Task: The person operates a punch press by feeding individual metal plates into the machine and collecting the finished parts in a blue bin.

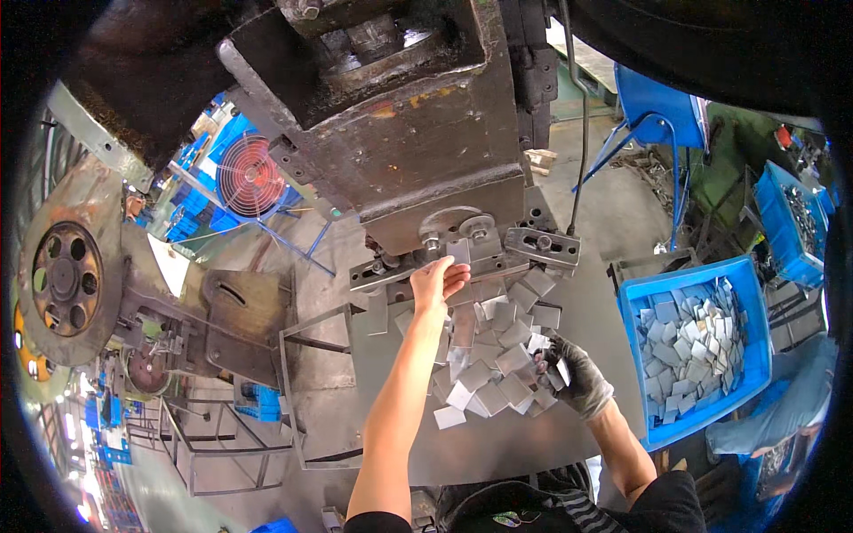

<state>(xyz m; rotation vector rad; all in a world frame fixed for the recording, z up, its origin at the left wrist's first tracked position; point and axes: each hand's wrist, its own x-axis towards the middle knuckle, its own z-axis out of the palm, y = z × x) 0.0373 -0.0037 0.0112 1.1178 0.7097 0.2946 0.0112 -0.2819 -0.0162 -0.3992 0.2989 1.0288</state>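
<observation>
My bare left hand [435,286] reaches up to the die area of a large press [426,160]. Its fingers are closed on a small flat metal plate [458,250], just below two round bolt heads. My right hand [577,377], in a grey work glove, is at the right edge of a loose heap of metal plates [487,351]. Its fingers are curled round a metal plate [562,371], seen edge-on. The heap lies on a grey metal table [480,453] in front of the press; the plates overlap at many angles.
A blue bin [653,433] full of similar plates stands right of the table. Clamp blocks [542,244] flank the die. Beyond are a blue chair [653,102], another blue crate [791,235], a red-grilled fan [251,175] and a machine with a flywheel [64,280]. A person's sleeve [791,400] shows far right.
</observation>
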